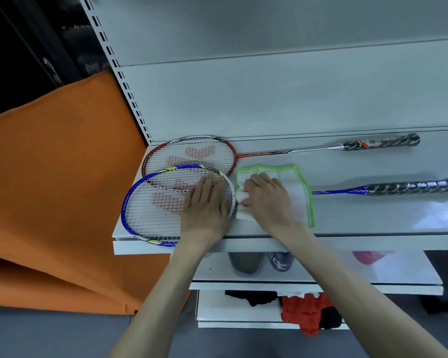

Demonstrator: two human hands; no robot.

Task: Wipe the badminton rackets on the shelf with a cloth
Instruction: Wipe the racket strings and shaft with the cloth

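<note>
On the top white shelf (347, 223) two badminton rackets lie side by side with heads to the left and handles to the right: the red racket (192, 156) sits at the back against the shelf's rear panel, and the blue racket (153, 202) lies in front, its head overlapping the red one's near rim and jutting slightly past the shelf's front edge. The left hand (204, 210) rests flat, fingers straight, on the blue racket's strings, pinning the head. The right hand (267, 200) is curled round a bunched fold of the white, green-bordered cloth (298, 192), pressing it against the frame near the throat; the rest of the cloth lies spread over the blue shaft, and whether it wraps under the frame probably cannot be told from here. Both rackets look light and stiff at the rim but thin in the shaft, with strings that give under pressure, so a flat, gentle hold on the head or a grip on the wrapped handle seems safer than squeezing the shaft. The cloth is soft and limp and should follow the rim best pinched in a wad. Open shelf runs to the right along the shafts; to the left the shelf ends just past the heads, and the overhanging blue head could tip if pushed forward.
</note>
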